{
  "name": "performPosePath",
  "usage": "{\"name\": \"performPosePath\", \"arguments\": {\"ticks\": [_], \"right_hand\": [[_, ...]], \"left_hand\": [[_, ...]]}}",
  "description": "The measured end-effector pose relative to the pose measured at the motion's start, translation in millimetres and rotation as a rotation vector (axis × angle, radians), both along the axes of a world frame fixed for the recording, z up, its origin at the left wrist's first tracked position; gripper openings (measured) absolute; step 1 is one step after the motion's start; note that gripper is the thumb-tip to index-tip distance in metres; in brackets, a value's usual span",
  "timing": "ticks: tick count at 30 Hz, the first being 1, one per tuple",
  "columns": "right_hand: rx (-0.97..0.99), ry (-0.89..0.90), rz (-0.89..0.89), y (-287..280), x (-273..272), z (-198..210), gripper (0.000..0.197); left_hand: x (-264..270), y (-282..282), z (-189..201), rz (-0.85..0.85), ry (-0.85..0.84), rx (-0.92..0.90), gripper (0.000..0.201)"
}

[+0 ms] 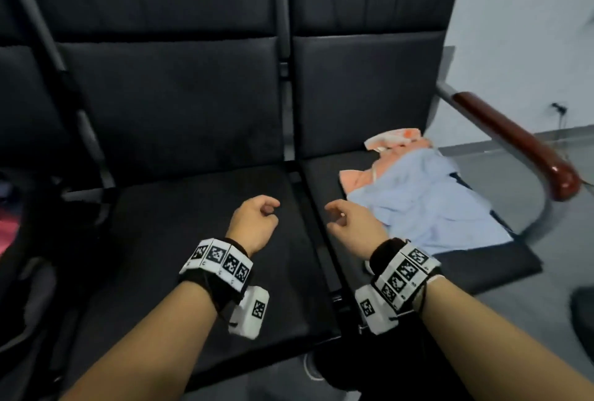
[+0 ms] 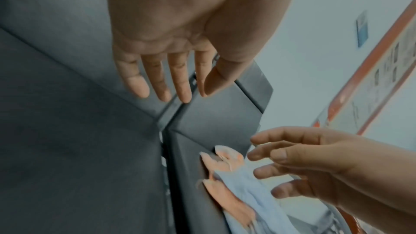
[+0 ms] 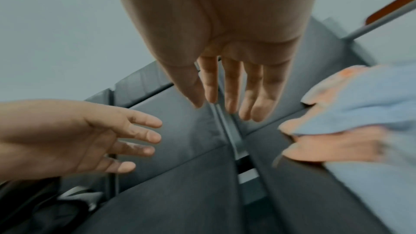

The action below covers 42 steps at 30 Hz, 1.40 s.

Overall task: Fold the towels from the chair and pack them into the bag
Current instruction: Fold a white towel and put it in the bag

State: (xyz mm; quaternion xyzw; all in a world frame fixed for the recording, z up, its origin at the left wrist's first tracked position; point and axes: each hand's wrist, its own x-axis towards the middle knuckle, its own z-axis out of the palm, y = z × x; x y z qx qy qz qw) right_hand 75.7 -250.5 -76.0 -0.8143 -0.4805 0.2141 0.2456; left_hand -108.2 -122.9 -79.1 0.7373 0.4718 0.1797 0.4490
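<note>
A crumpled light blue towel (image 1: pixel 427 204) lies on the right black chair seat (image 1: pixel 501 262), over a peach-pink towel (image 1: pixel 360 175) that sticks out at its far and left sides. My left hand (image 1: pixel 257 217) hovers above the left seat (image 1: pixel 193 240), empty, fingers loosely extended in the left wrist view (image 2: pixel 166 81). My right hand (image 1: pixel 347 220) hangs just left of the blue towel, empty, with fingers relaxed (image 3: pixel 229 93). Neither hand touches the towels (image 3: pixel 360 109). A dark bag (image 1: pixel 29 240) with something pink inside sits at the far left, mostly out of frame.
Two joined black padded seats with tall backrests (image 1: pixel 180 105) fill the view, with a metal gap (image 1: pixel 308 208) between them. A reddish-brown armrest (image 1: pixel 517 143) on a metal bar borders the right seat. White wall and grey floor lie to the right.
</note>
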Motion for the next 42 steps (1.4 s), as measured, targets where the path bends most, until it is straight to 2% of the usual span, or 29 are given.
{"name": "performPosePath", "arguments": {"ticks": [4, 7, 12, 17, 20, 23, 28, 33, 36, 39, 42], "right_hand": [[-0.026, 0.015, -0.102, -34.8, 75.6, -27.3, 0.041], [-0.069, -0.004, -0.173, -38.1, 118.6, -50.2, 0.043], [-0.123, -0.017, -0.182, -16.5, 146.9, -80.5, 0.045], [-0.113, -0.068, -0.218, -5.2, 160.8, -92.4, 0.016], [-0.101, -0.055, -0.228, -7.6, 165.6, -89.7, 0.016], [-0.101, -0.034, -0.233, -13.7, 162.2, -82.0, 0.026], [0.088, 0.156, -0.156, -26.5, 138.7, -55.3, 0.016], [0.356, 0.392, -0.103, -40.4, 95.5, -4.3, 0.021], [0.411, 0.447, 0.010, -49.4, 59.4, 22.8, 0.013], [0.407, 0.479, 0.133, -52.5, 26.6, 30.5, 0.011], [0.384, 0.449, 0.203, -51.0, -3.5, 28.2, 0.018]], "left_hand": [[85.4, -23.1, -19.8, -0.128, 0.044, -0.025, 0.031], [132.2, -26.8, -34.4, -0.158, 0.057, -0.060, 0.031], [170.0, -29.6, -60.7, -0.173, 0.058, -0.145, 0.030], [175.1, -33.2, -80.6, -0.194, 0.084, -0.181, 0.034], [171.9, -36.2, -78.2, -0.179, 0.070, -0.193, 0.033], [171.7, -41.1, -67.3, -0.161, 0.042, -0.206, 0.031], [166.4, -56.9, -36.3, -0.154, -0.100, -0.240, 0.012], [144.7, -69.5, 7.3, -0.136, -0.266, -0.552, 0.037], [125.2, -72.8, 25.9, -0.124, -0.400, -0.673, 0.047], [103.1, -76.5, 37.0, -0.061, -0.497, -0.698, 0.038], [78.8, -76.4, 43.0, 0.037, -0.528, -0.684, 0.021]]}}
